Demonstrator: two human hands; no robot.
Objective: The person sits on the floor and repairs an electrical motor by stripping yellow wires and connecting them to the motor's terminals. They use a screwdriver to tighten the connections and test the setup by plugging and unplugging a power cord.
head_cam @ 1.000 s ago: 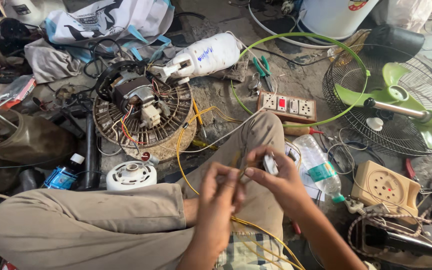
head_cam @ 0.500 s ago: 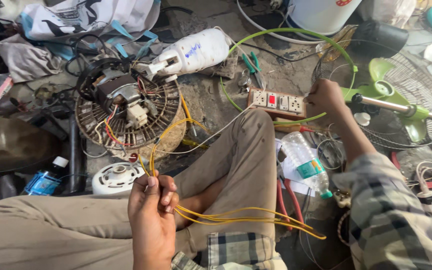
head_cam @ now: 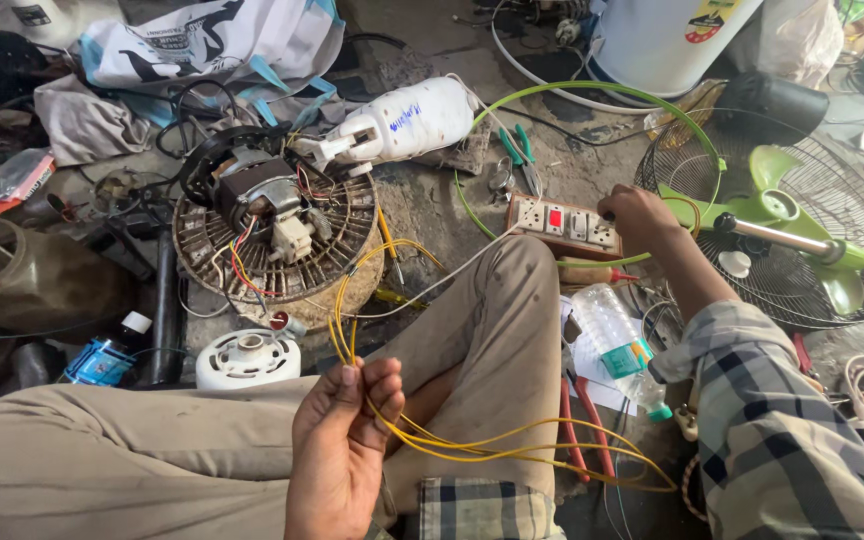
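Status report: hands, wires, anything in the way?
Left hand pinching yellow wires. Right hand on power strip. Knee between them.

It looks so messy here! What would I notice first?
The left hand in the middle foreground, pinching thin yellow wires that loop across the lap. Behind it sits a round fan motor on its grille. To the right, the right hand rests on a white power strip with a red switch, beside green fan blades.
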